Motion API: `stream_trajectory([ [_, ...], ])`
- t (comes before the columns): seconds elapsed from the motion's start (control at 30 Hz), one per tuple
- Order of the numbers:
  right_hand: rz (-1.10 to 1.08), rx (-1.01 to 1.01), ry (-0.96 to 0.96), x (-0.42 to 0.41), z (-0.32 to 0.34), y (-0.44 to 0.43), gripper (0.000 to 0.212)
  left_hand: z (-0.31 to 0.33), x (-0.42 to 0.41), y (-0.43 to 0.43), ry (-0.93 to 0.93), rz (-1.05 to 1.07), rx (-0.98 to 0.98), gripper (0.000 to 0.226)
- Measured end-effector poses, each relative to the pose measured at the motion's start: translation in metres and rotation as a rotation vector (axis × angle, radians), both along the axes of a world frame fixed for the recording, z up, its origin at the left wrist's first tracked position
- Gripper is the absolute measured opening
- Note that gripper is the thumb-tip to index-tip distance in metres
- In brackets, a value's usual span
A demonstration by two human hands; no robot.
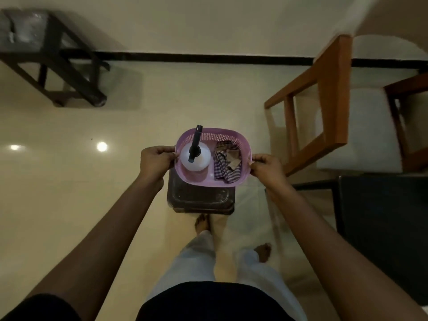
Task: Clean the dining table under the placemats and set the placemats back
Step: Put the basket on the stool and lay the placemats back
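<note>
Floor [69,193]: glossy cream tiles.
Basket [217,131]: pink, above a dark stool [201,198], with a spray bottle [201,163] at its left and a checked cloth [225,169] at its right.
Hands: left hand [156,162] and right hand [266,169] grip the basket's ends.

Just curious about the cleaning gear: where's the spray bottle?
Head view, centre: the spray bottle stands on the left inside the pink basket, beside the checked cloth.

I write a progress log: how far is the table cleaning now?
Done: nothing shows as cleaned; no placemats are in view. In hand: the left hand and right hand grip the pink basket holding a spray bottle and checked cloths. Left: all wiping under the placemats, then setting them back.
</note>
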State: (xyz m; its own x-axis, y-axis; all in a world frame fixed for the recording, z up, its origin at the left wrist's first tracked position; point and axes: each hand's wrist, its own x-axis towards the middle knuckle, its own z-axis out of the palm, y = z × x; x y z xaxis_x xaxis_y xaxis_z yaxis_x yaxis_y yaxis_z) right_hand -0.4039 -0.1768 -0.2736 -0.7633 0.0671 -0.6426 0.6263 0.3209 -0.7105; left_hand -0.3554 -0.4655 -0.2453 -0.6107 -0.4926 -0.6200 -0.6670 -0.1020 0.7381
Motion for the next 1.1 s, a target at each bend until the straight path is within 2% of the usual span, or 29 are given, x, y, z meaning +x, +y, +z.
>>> stream_trajectory([
  [0.17,0.034,0.101,-0.087,0.004,-0.058,-0.044,0.025,-0.055,0.008,-0.040,-0.129,0.024,0.031,0.019],
  [0.37,0.028,0.196,-0.166,0.006,-0.115,-0.061,0.019,-0.112,0.008,-0.058,-0.236,-0.005,0.038,0.020],
  [0.63,0.025,0.281,-0.213,0.011,-0.151,-0.062,0.025,-0.143,0.008,-0.057,-0.294,-0.078,0.055,0.032],
  [0.77,0.007,0.234,-0.242,0.017,-0.154,-0.063,0.018,-0.145,0.014,-0.058,-0.326,-0.118,0.103,0.029],
  [0.87,0.002,0.158,-0.261,0.024,-0.142,-0.061,0.026,-0.130,0.018,-0.054,-0.330,-0.154,0.098,0.026],
  [1.0,0.010,0.072,-0.209,0.030,-0.113,-0.056,0.036,-0.094,0.010,-0.036,-0.219,-0.162,0.003,0.034],
  [1.1,-0.033,0.034,-0.145,0.036,-0.093,-0.053,0.036,-0.067,0.001,-0.018,-0.103,-0.187,-0.086,0.020],
])
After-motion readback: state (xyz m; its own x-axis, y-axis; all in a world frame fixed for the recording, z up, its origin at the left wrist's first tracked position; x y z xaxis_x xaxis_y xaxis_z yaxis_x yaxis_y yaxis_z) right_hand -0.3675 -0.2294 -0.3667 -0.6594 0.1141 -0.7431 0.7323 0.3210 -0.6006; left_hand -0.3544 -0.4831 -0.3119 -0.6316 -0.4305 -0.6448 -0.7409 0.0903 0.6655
